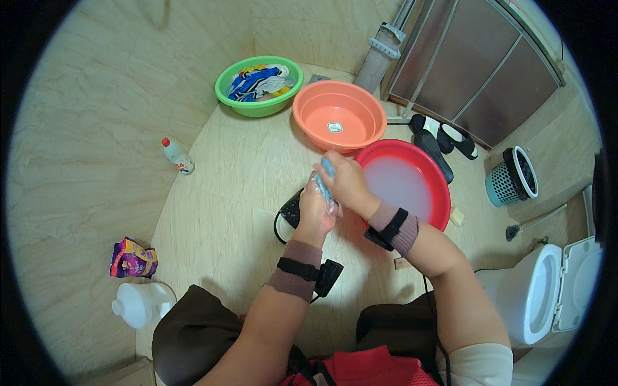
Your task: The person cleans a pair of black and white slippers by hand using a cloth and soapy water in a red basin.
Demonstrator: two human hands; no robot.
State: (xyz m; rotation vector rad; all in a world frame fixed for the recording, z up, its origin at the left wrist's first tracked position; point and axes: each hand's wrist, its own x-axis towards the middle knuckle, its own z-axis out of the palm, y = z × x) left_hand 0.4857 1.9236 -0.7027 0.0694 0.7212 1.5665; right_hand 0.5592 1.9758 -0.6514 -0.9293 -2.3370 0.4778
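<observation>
My left hand (317, 207) and my right hand (348, 181) meet in front of me, both closed on a light-blue object (322, 186) with suds on it, perhaps a brush; its exact kind is hidden by the fingers. Just right of my hands stands a red basin (442, 193) of cloudy, whitish water. Beyond them an orange plastic basin (338, 113) holds no cloth and has a sticker on its bottom. Behind my left hand lies a black shoe (291, 210) with a pale part, partly covered by the hand and wrist.
A green basin (260, 110) of clothes stands at the back. A red-capped bottle (177, 157), a purple pouch (133, 259) and a white jug (145, 304) are on the left. Right are slippers (433, 152), a waste basket (504, 186), a toilet brush (536, 223) and a toilet (536, 294).
</observation>
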